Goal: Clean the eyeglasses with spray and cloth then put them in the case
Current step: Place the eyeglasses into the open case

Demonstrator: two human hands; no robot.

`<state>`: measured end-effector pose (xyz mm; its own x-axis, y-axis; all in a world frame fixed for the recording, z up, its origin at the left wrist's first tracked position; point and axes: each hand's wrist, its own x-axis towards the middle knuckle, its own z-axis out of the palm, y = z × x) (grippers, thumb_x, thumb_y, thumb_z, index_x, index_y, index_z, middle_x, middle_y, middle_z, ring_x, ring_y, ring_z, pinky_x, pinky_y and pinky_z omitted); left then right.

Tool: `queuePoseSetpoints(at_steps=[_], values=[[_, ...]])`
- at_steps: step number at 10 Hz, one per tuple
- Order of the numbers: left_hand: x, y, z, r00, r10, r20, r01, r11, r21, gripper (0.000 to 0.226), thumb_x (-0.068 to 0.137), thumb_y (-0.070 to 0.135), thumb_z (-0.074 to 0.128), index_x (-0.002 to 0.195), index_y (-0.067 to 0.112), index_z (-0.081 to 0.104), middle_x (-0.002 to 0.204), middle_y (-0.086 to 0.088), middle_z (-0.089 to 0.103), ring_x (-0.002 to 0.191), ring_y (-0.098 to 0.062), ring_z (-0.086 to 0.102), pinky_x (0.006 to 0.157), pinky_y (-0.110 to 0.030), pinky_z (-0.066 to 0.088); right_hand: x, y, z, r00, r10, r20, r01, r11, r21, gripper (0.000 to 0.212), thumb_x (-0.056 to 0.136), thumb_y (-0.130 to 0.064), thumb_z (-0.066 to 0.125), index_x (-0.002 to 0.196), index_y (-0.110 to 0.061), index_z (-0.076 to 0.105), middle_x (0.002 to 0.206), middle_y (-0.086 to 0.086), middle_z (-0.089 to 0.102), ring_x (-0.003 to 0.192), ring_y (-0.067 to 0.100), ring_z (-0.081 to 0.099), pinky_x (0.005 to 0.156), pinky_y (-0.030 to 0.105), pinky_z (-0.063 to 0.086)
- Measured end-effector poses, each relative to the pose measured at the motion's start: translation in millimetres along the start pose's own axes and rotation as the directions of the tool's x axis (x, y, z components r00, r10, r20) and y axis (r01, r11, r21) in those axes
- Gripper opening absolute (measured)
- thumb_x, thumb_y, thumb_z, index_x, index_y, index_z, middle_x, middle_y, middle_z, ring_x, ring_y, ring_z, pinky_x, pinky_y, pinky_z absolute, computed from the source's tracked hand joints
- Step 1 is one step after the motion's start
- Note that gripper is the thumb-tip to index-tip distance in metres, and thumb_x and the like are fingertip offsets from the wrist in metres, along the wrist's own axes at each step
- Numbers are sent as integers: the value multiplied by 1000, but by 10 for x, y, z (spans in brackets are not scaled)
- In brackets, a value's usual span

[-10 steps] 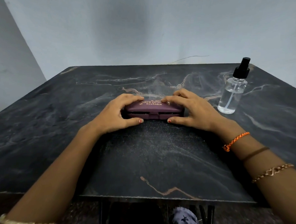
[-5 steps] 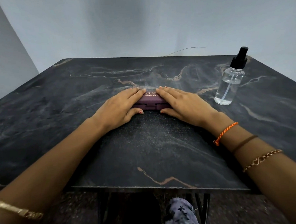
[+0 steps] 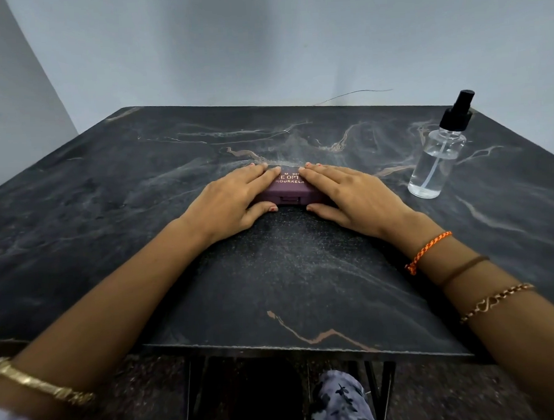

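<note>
A maroon eyeglass case (image 3: 289,190) with gold lettering lies closed on the middle of the dark marble table (image 3: 289,289). My left hand (image 3: 233,199) rests flat on the case's left half, thumb against its front edge. My right hand (image 3: 348,196) lies flat on its right half, thumb at the front edge too. Only the middle strip of the lid and the front clasp show between my hands. A clear spray bottle (image 3: 439,156) with a black nozzle stands upright to the right of my right hand. No eyeglasses and no cloth are visible.
The table's front edge (image 3: 308,344) is close to me, with black metal legs and a patterned trouser leg (image 3: 340,402) below it. Grey walls (image 3: 261,50) close in the back and left sides. I wear bracelets on both forearms.
My fingers have gone from gripping the case's ends with the lid slightly ajar to lying flat on its lid, and the case now looks closed. The camera tilted slightly.
</note>
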<state>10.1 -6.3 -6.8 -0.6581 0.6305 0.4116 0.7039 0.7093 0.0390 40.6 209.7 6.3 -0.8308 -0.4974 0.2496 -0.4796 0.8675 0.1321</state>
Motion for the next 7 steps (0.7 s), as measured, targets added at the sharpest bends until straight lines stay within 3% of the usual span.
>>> queuePoseSetpoints(at_steps=[2, 3, 5, 7], values=[[29, -40, -10, 999, -42, 27, 42, 999, -2, 69, 83, 46, 53, 138, 13, 28, 145, -12, 35, 136, -29, 26, 110, -51, 26, -15, 11, 54, 995, 92, -32, -88, 989, 117, 72, 84, -56, 46, 144, -25, 20, 152, 2, 26, 138, 23, 27, 109, 50, 20], [35, -39, -15, 997, -73, 27, 71, 996, 45, 72, 81, 53, 49, 139, 17, 25, 146, -9, 32, 137, -28, 23, 110, -53, 22, -23, 19, 60, 990, 135, -41, -124, 973, 194, 77, 81, -61, 46, 145, -28, 17, 153, 2, 22, 137, 22, 26, 108, 50, 20], [-2, 5, -41, 995, -101, -8, 101, 992, 74, 69, 82, 55, 48, 137, 18, 30, 143, -8, 37, 135, -27, 26, 109, -51, 18, -66, -29, 20, 982, 163, -97, -143, 971, 189, 80, 76, -67, 32, 144, -26, 22, 151, 4, 27, 135, 21, 30, 108, 47, 20], [-26, 32, -46, 991, -92, -98, 104, 986, 133, 64, 85, 56, 40, 132, 13, 38, 138, -11, 44, 132, -28, 33, 109, -49, 20, -125, -97, -45, 940, 201, -274, -165, 975, 148, 73, 78, -60, 34, 137, -16, 38, 145, 9, 38, 131, 25, 39, 106, 54, 22]])
